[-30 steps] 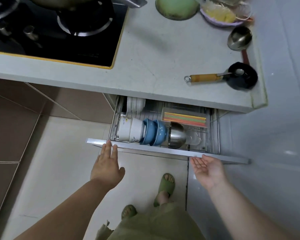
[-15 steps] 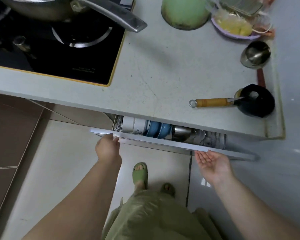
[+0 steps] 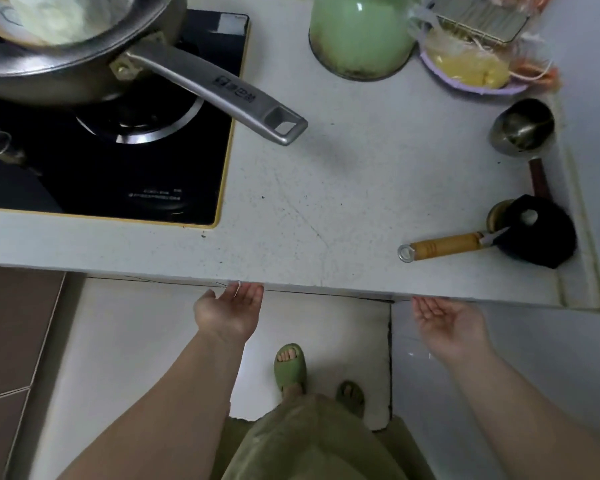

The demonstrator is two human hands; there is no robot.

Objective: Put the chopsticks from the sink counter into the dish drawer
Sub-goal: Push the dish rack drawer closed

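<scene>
From where I sit, the counter [image 3: 326,188] fills the upper view — the stove [image 3: 136,168] set into its left part, a pan [image 3: 84,57] on the burner with its handle [image 3: 215,91] reaching right. Behind, right of centre, stands a pot [image 3: 361,39]; a ladle [image 3: 522,129] and a brush [image 3: 492,237] lie near the right edge. Both hands — left hand [image 3: 229,313], right hand [image 3: 447,323] — sit just below the counter's front edge.

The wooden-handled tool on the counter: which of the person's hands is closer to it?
The right hand. It sits open, palm up, just below the counter edge, nearly under the wooden-handled tool. The left hand is at the same edge, well off to the tool's left.
</scene>
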